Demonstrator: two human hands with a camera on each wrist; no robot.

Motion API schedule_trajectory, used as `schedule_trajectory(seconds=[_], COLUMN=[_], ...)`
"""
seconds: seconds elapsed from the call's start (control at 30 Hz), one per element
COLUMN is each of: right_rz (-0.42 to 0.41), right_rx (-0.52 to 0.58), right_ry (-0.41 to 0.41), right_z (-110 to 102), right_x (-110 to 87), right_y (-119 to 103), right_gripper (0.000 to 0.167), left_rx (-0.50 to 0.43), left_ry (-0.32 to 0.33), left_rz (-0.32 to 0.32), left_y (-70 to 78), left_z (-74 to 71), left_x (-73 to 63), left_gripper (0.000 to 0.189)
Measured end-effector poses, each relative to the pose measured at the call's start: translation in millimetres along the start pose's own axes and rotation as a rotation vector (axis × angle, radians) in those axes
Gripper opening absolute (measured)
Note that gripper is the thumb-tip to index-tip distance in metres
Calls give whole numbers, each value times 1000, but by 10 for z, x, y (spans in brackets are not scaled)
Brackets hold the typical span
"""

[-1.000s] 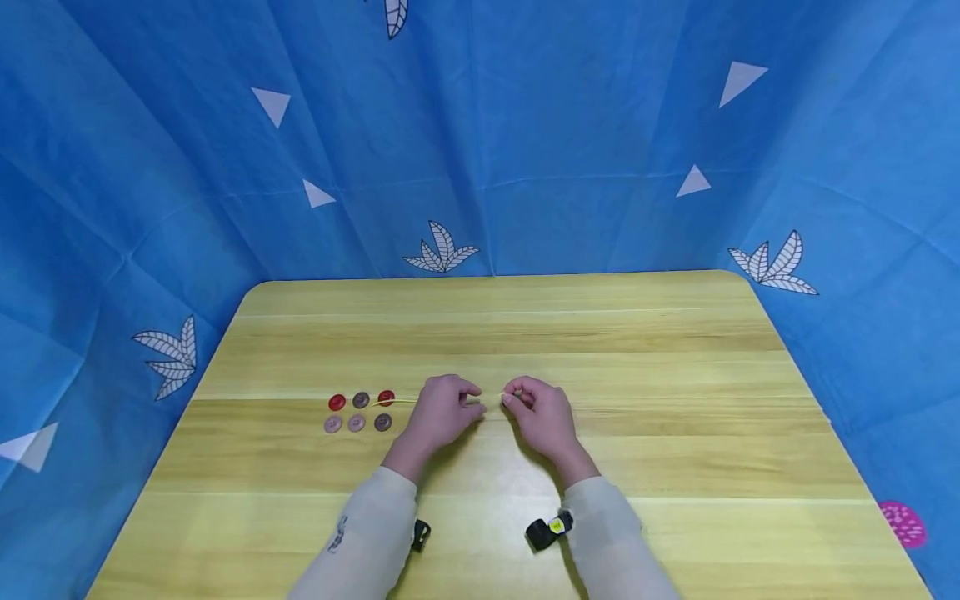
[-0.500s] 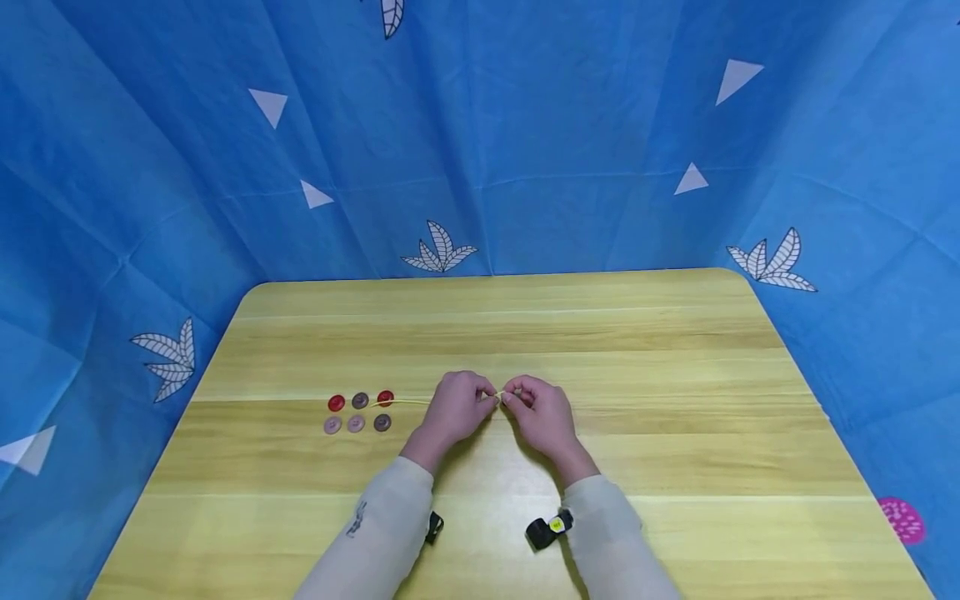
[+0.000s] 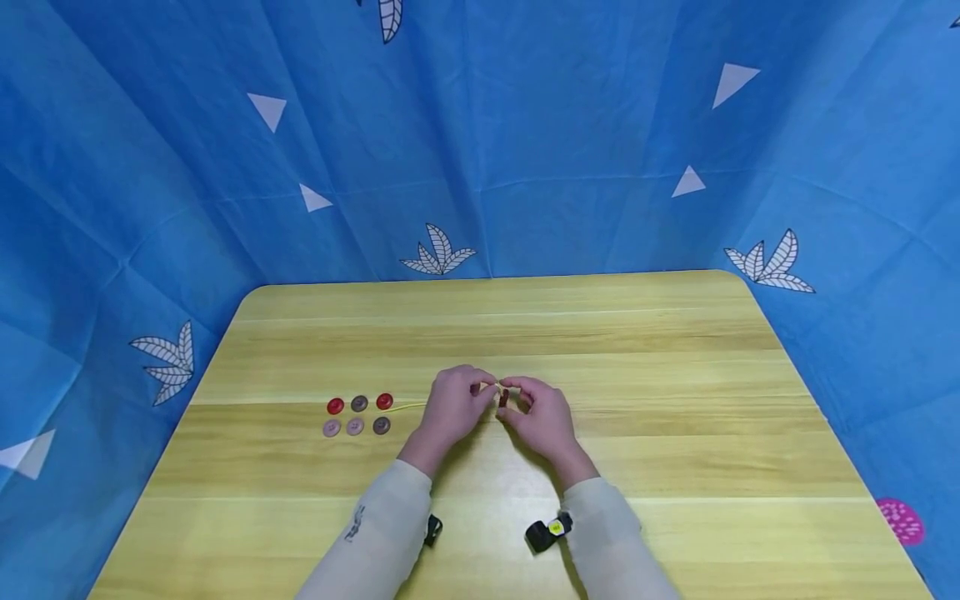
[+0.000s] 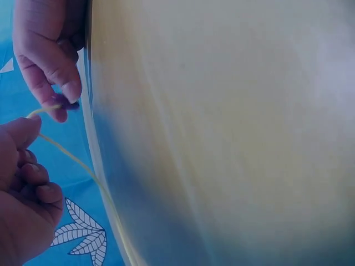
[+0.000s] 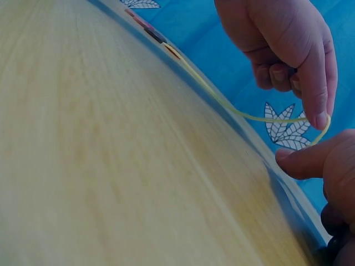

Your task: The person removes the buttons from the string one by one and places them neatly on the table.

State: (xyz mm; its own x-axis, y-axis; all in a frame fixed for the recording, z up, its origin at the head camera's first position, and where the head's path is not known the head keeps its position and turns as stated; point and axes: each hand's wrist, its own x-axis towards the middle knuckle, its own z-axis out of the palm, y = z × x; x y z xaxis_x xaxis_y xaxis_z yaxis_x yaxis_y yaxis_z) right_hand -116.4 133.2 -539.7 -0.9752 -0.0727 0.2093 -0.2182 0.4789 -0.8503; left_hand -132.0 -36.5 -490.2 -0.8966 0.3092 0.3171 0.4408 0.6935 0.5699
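Note:
My left hand (image 3: 455, 402) pinches a yellow cord (image 3: 407, 407) between thumb and index finger, near the middle of the table. Close beside it, my right hand (image 3: 542, 414) holds a dark reddish-brown button (image 3: 504, 398) between thumb and fingers. In the left wrist view the cord (image 4: 69, 152) runs from the left fingertips to the button (image 4: 67, 102), and its tail hangs down toward the table. The right wrist view shows the cord (image 5: 260, 118) bent round at the left fingertips; there the right hand (image 5: 333, 166) hides the button.
Left of my hands, several buttons lie in two short rows, among them a red button (image 3: 335, 406), a brown button (image 3: 382, 425) and a pink button (image 3: 332, 427). A blue patterned cloth (image 3: 525, 167) rises behind the wooden table (image 3: 637, 333).
My left hand has moved right to meet the right hand and now pinches the cord. The cord's tail has slid rightward off the nearest red button. The button in my right hand has come into view.

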Motion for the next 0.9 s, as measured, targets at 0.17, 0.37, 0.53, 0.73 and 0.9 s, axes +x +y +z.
schedule_trajectory(seconds=[0.17, 0.37, 0.53, 0.73, 0.9], right_rz=[15, -1, -44, -57, -77], right_rx=[-7, -31, -71, -39, -28], right_ry=[21, 34, 13, 7, 7], right_z=[-6, -7, -11, -18, -19], right_x=[-4, -4, 0, -1, -4], right_y=[1, 0, -2, -17, -26], right_gripper=[37, 26, 17, 11, 9], left_rx=[-16, -29, -46, -49, -60], left_ry=[39, 46, 48, 49, 44], left_rz=[19, 3, 0, 3, 4], left_y=[-4, 25, 37, 44, 45], left_z=[-9, -41, -55, -60, -54], left_x=[14, 24, 22, 19, 15], left_gripper=[4, 4, 4, 4, 4])
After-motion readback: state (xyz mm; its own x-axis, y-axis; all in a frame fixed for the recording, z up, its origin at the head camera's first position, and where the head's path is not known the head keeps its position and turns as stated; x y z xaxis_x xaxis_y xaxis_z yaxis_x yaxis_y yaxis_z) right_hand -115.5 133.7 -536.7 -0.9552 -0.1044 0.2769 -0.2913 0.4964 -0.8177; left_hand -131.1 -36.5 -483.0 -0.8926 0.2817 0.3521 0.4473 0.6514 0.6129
